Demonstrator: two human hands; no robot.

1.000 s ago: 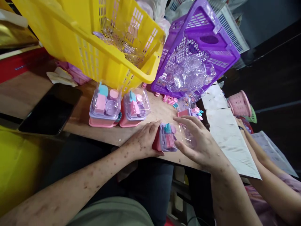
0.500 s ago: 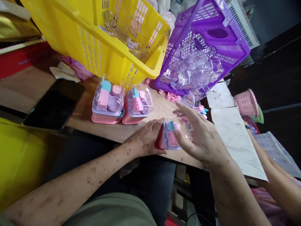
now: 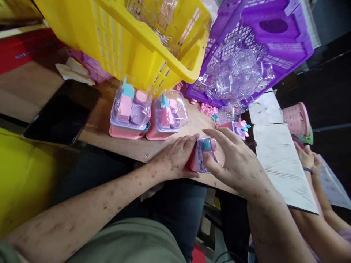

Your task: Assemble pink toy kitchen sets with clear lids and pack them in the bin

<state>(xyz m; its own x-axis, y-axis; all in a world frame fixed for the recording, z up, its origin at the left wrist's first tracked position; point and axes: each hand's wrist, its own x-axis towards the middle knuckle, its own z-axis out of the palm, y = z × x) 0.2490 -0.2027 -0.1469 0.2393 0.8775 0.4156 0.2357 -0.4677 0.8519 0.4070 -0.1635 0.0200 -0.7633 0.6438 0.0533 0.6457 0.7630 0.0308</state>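
My left hand (image 3: pixel 179 155) is wrapped round the left side of a small pink and lilac toy box (image 3: pixel 194 160), close to the table's front edge. Turquoise and pink toy pieces (image 3: pixel 207 145) show at its top. My right hand (image 3: pixel 237 160) curls over the other side, thumb and fingers round a transparent plastic cover (image 3: pixel 220 156); its palm hides part of the box. Left of my hands stand two similar toy boxes, one nearer (image 3: pixel 168 117) and one farther (image 3: pixel 130 113), both under transparent covers. Another box with loose pieces (image 3: pixel 240 128) lies beyond my right hand.
A yellow crate (image 3: pixel 153 47) and a purple crate (image 3: pixel 285 47) with transparent covers (image 3: pixel 238 76) border the back. Small pink parts (image 3: pixel 208 109) lie before them. A black tablet-like slab (image 3: pixel 63 111) is at left, cardboard (image 3: pixel 285 160) at right. Another person's hands (image 3: pixel 308 159) are far right.
The view has shifted slightly. My right hand has closed in on the box with the cover, and the pieces in the box look tilted differently. My left hand keeps its hold.
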